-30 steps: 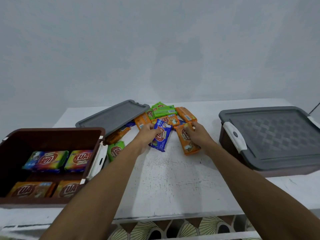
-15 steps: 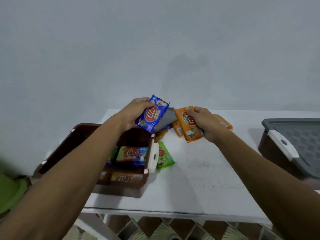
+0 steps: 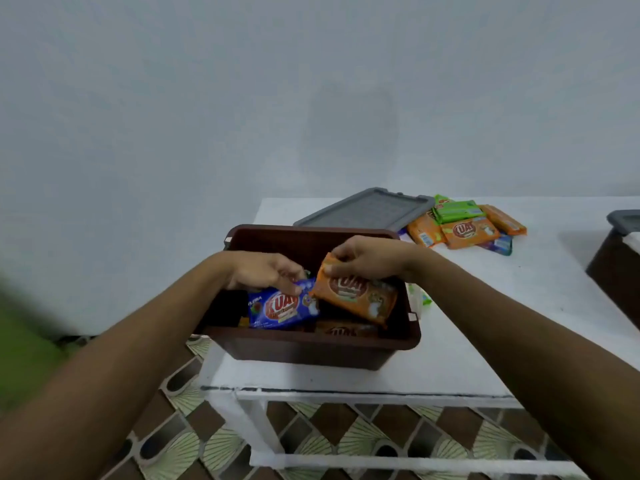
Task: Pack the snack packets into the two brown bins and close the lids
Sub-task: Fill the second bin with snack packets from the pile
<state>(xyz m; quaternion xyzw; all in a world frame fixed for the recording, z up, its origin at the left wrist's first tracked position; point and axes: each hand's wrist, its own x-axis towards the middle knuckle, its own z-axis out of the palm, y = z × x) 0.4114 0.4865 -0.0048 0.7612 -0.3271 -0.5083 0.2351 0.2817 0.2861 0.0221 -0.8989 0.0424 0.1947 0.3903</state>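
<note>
Lit softly and evenly, with a cool bluish cast. Shows a faint grey shadow on the wall (image 3: 349, 133) at upper centre and deep shade inside the brown bin (image 3: 311, 351). Smears into green blur at the left edge; bends toward the lower corners.

blue pkt (image 3: 282, 308), orange pkt (image 3: 356, 294) in brown bin (image 3: 304, 348)

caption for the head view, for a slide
Head view: left hand holds a blue packet, right hand an orange packet, in the open brown bin

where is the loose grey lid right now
In the head view, the grey lid lies on the white table just behind the open brown bin, left of the packet pile.
</note>
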